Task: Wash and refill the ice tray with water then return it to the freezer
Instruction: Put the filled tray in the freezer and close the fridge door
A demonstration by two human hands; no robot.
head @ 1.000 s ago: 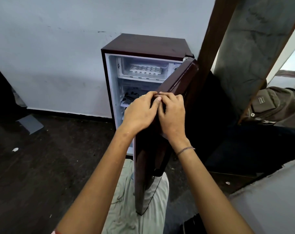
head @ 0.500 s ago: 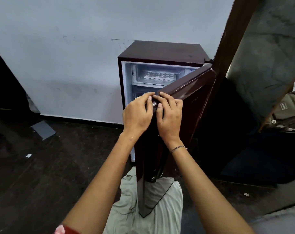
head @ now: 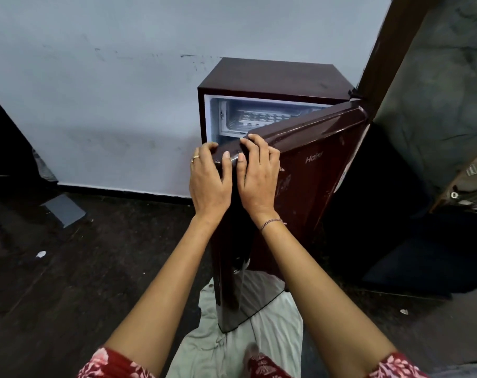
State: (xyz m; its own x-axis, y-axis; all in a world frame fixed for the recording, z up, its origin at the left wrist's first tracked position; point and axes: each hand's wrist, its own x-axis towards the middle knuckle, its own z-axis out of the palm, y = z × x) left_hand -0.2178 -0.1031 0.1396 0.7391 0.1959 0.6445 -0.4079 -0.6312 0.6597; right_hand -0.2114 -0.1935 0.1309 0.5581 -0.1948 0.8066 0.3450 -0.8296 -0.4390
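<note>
Pale cloth (head: 231, 336) on floor under door, likely to catch drips. Left hand (head: 208, 178) and right hand (head: 257, 173) side by side, fingers curled over top corner of fridge door (head: 313, 165), gripping it, probably for leverage to swing it. Door part open. Beyond, freezer compartment (head: 231, 115) holds ice tray (head: 261, 117); cell contents unclear.

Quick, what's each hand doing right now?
Left hand: grips the fridge door at its corner.
Right hand: grips the fridge door's top edge.
</note>
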